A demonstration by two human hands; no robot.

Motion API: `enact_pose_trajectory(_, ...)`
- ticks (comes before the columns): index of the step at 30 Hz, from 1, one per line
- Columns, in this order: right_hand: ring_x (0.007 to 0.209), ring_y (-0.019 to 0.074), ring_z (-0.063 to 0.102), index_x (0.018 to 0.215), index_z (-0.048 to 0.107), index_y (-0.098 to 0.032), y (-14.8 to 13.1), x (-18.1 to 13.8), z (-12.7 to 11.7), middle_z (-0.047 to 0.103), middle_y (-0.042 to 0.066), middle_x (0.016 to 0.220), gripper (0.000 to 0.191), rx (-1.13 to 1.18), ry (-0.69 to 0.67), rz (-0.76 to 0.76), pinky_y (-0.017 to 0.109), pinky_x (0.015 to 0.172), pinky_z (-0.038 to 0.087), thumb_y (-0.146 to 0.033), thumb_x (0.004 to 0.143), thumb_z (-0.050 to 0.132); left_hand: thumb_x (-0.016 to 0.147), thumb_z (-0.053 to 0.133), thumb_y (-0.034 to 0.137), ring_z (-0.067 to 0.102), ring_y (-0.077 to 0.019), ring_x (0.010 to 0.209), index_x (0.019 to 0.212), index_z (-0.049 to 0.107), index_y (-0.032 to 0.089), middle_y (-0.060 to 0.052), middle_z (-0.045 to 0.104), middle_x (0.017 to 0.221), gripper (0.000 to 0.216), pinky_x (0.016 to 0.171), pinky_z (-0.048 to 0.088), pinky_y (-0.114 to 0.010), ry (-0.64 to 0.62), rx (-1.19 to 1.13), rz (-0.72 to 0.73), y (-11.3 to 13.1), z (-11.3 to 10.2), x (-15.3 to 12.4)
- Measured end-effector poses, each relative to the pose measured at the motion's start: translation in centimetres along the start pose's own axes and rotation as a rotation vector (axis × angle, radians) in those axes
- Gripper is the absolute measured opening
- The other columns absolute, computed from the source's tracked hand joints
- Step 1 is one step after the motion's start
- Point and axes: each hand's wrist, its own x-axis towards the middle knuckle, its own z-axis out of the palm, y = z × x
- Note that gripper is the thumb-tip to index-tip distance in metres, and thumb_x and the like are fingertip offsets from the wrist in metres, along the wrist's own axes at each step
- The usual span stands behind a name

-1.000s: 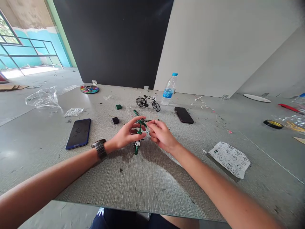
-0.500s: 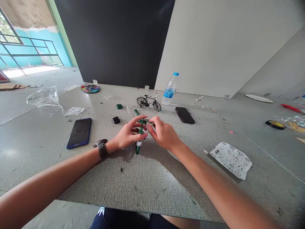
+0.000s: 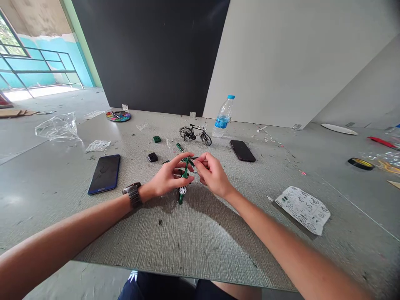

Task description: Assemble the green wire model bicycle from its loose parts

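My left hand (image 3: 168, 177), with a dark watch on its wrist, grips a small green bicycle frame (image 3: 183, 183) held upright just above the grey mat (image 3: 200, 233). The frame's lower end with a white part pokes out below my fingers. My right hand (image 3: 212, 173) is closed in a pinch on a thin part at the frame's upper end. What the right fingertips hold is too small to name. A finished black toy bicycle (image 3: 195, 134) stands farther back on the mat.
A blue phone (image 3: 104, 173) lies left, a dark phone (image 3: 243, 150) right, a water bottle (image 3: 223, 116) behind. A printed instruction sheet (image 3: 303, 209) lies at right. Small black (image 3: 152, 157) and green (image 3: 156, 139) blocks, plastic bags (image 3: 56, 127), a paint palette (image 3: 118, 116) and a tape roll (image 3: 361, 163) are scattered about.
My right hand has moved in against the frame's top and closed into a pinch. The left hand has kept its hold with little movement.
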Motion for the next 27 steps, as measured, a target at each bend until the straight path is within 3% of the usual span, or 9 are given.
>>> enact_pose_trajectory(4, 0.041, 0.0072, 0.019, 0.085, 0.047, -0.027, -0.3, 0.3, -0.4, 0.026, -0.014, 0.052, 0.032, 0.185, -0.105, 0.131, 0.021, 0.039, 0.019, -0.052, 0.089, 0.065, 0.085, 0.073, 0.039, 0.063, -0.0149, 0.081, 0.148, 0.04, 0.022, -0.009, 0.065, 0.111, 0.073, 0.071, 0.054, -0.03, -0.023, 0.117, 0.038, 0.4, -0.2, 0.1)
enact_pose_trajectory(6, 0.041, 0.0078, 0.023, 0.086, 0.047, -0.027, -0.4, 0.2, -0.5, 0.032, -0.013, 0.054, 0.03, 0.125, -0.086, 0.061, 0.022, 0.041, 0.022, -0.051, 0.092, 0.063, 0.086, 0.071, 0.039, 0.063, -0.0141, 0.076, 0.149, 0.041, 0.022, -0.009, 0.066, 0.11, 0.072, 0.07, 0.055, -0.03, -0.011, 0.242, 0.083, 0.5, -0.3, 0.1)
enact_pose_trajectory(10, 0.055, 0.0122, 0.045, 0.094, 0.051, -0.025, -0.4, -0.1, -0.6, 0.054, -0.004, 0.069, 0.02, -0.204, -0.021, -0.203, 0.027, 0.053, 0.034, -0.044, 0.099, 0.055, 0.087, 0.068, 0.037, 0.065, -0.0163, 0.08, 0.15, 0.038, 0.02, -0.009, 0.068, 0.109, 0.073, 0.075, 0.056, -0.034, 0.04, 0.44, 0.197, 0.3, -0.4, 0.1)
enact_pose_trajectory(13, 0.064, 0.0147, 0.05, 0.103, 0.057, -0.024, -0.4, -0.1, -0.6, 0.057, -0.002, 0.074, 0.019, -0.387, 0.023, -0.326, 0.029, 0.061, 0.037, -0.041, 0.101, 0.051, 0.089, 0.065, 0.037, 0.066, -0.0192, 0.086, 0.151, 0.034, 0.019, -0.01, 0.068, 0.108, 0.072, 0.077, 0.056, -0.035, 0.064, 0.51, 0.231, -0.1, -0.4, 0.1)
enact_pose_trajectory(17, 0.062, 0.0145, 0.05, 0.104, 0.062, -0.024, -0.3, -0.1, -0.7, 0.059, -0.001, 0.075, 0.021, -0.486, 0.085, -0.365, 0.03, 0.061, 0.036, -0.042, 0.102, 0.051, 0.09, 0.062, 0.036, 0.067, -0.0212, 0.085, 0.152, 0.032, 0.019, -0.011, 0.068, 0.106, 0.07, 0.074, 0.057, -0.037, 0.056, 0.602, 0.238, 0.2, -0.3, 0.1)
enact_pose_trajectory(23, 0.059, 0.014, 0.045, 0.103, 0.06, -0.024, -0.3, -0.3, -0.5, 0.052, -0.004, 0.069, 0.019, -0.459, 0.088, -0.363, 0.029, 0.058, 0.034, -0.042, 0.102, 0.051, 0.089, 0.061, 0.031, 0.066, -0.03, 0.107, 0.152, 0.031, 0.017, -0.02, 0.061, 0.132, 0.072, 0.096, 0.054, -0.05, 0.011, 0.689, 0.296, 1.3, -0.1, 0.1)
enact_pose_trajectory(27, 0.06, 0.0143, 0.046, 0.102, 0.058, -0.025, -0.3, -0.4, -0.3, 0.054, -0.003, 0.07, 0.018, -0.479, 0.102, -0.37, 0.03, 0.059, 0.036, -0.041, 0.102, 0.05, 0.089, 0.064, 0.035, 0.064, -0.0322, 0.114, 0.153, 0.03, 0.019, -0.019, 0.057, 0.14, 0.074, 0.101, 0.051, -0.053, 0.006, 0.684, 0.31, 1.5, -0.1, 0.1)
